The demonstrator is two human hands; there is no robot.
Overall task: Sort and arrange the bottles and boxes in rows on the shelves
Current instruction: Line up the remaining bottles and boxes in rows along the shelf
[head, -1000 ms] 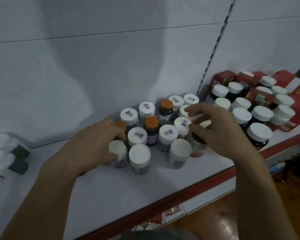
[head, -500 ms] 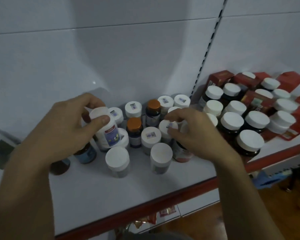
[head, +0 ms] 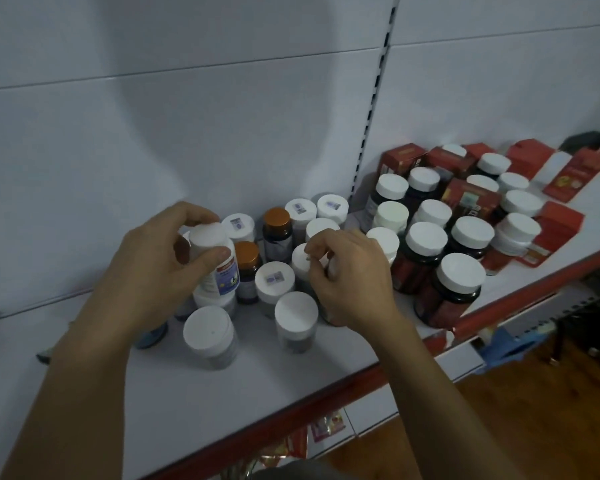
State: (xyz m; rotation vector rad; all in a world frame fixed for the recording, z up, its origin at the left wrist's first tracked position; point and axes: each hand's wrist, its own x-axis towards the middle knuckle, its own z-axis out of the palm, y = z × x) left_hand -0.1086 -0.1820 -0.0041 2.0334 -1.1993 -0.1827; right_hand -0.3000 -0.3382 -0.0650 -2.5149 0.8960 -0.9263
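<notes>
Left hand [head: 153,271] grips a white bottle [head: 219,275], right hand [head: 352,282] curls round a half-hidden bottle [head: 331,268]; best lifted clear of caps [head: 274,278] beneath the fingers [head: 219,254] before shelving.

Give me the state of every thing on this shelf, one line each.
Left hand, grips the blue-label bottle.
Blue-label bottle, capped, lifted, tilted.
Right hand, fingers curled on a white-capped bottle.
White-capped bottle, capped, standing, mostly hidden.
Orange-capped bottles, capped, upright.
Dark bottles, capped, upright.
Red boxes, scattered among the dark bottles.

Left hand [head: 153,268], right hand [head: 352,282], both curled
</notes>
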